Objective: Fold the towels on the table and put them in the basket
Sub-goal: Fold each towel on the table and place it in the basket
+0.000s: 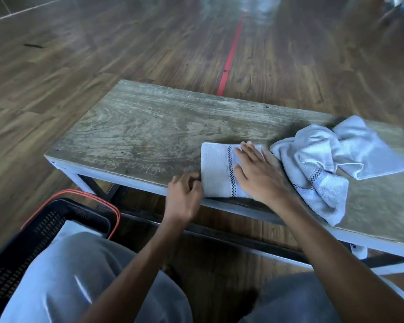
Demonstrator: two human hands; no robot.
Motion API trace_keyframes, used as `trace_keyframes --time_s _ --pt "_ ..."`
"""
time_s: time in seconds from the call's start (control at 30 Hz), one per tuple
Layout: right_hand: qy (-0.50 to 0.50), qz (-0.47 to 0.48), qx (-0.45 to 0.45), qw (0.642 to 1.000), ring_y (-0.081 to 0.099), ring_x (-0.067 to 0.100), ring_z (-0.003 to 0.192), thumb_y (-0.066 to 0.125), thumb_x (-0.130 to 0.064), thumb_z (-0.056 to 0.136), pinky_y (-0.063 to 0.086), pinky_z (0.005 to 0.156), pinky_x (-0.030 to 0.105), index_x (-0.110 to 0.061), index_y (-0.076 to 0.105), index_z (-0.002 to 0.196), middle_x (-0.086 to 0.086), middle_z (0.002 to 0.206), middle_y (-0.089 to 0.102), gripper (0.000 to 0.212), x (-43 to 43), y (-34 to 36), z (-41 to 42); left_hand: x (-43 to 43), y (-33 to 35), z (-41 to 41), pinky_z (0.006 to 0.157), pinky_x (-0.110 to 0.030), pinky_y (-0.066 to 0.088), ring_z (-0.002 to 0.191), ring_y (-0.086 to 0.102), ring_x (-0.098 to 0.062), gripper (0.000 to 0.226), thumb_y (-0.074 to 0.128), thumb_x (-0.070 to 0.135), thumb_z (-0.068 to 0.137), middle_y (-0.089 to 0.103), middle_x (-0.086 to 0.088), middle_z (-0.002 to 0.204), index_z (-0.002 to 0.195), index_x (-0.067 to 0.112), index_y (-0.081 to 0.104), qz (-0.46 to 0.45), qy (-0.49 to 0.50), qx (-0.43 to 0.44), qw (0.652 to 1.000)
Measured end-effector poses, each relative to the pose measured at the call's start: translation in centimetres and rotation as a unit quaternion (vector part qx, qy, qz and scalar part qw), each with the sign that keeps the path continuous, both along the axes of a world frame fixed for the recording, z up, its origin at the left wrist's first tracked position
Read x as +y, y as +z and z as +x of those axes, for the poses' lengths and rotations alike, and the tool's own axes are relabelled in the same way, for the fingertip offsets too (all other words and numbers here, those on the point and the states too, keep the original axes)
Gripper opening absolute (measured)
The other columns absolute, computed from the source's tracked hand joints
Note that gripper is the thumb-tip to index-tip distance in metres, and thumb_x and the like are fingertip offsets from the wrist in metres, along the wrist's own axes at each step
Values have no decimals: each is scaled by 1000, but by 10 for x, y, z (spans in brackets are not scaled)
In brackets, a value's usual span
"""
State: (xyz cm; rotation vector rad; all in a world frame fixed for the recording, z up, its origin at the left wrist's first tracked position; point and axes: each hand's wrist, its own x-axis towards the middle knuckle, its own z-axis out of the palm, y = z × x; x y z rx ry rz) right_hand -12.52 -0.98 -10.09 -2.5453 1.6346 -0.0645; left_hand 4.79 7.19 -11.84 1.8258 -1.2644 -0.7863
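A folded grey towel (216,169) with a black checked stripe lies at the near edge of the wooden table (149,134). My right hand (258,173) rests flat on its right half, fingers spread. My left hand (184,197) is at the towel's near-left corner, fingers curled against its edge. A crumpled grey towel (324,159) lies just to the right, partly under my right forearm. The black basket (56,217) with an orange rim stands on the floor at the lower left, a pale towel (77,228) inside it, partly hidden by my knee.
The table is low, with a metal frame, and its left half is bare wood. A red tape line (231,54) runs across the dark wooden floor beyond it. My knees fill the bottom of the view.
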Motion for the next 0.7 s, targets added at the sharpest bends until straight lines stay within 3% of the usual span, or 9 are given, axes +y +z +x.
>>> trace_keyframes --time_s 0.1,0.23,0.37,0.53,0.7 --pt "17 82 -49 995 -9 13 147 19 -44 102 -6 120 33 -17 6 153 3 161 -4 60 3 0 11 16 -6 -14 56 -21 40 64 52 -9 10 56 15 90 62 2 80 92 22 64 25 11 212 977" --pt "17 92 -15 996 -16 14 146 18 -49 100 -10 118 36 -19 0 153 4 160 -11 63 7 -13 17 20 -8 -15 45 -18 35 48 43 -7 11 64 12 89 55 2 67 100 15 62 48 -42 366 928" --pt "17 97 -17 995 -19 14 145 17 -49 100 -12 118 37 -20 -2 153 4 160 -13 63 6 -14 17 20 -9 -13 42 -22 37 39 43 -11 23 65 20 89 53 6 50 106 5 60 56 -87 297 949" --pt "11 96 -27 995 -19 13 145 18 -50 100 -12 118 38 -22 -1 153 3 160 -13 63 4 -15 18 17 -11 -11 46 -26 45 42 53 -15 32 67 29 88 58 -5 56 99 0 56 39 -99 186 977" --pt "4 84 -28 996 -17 13 145 17 -50 100 -12 118 37 -22 0 153 3 160 -12 62 4 -17 19 21 -11 -14 45 -26 47 43 58 -18 31 66 28 89 61 -1 53 105 4 54 42 -80 241 966"
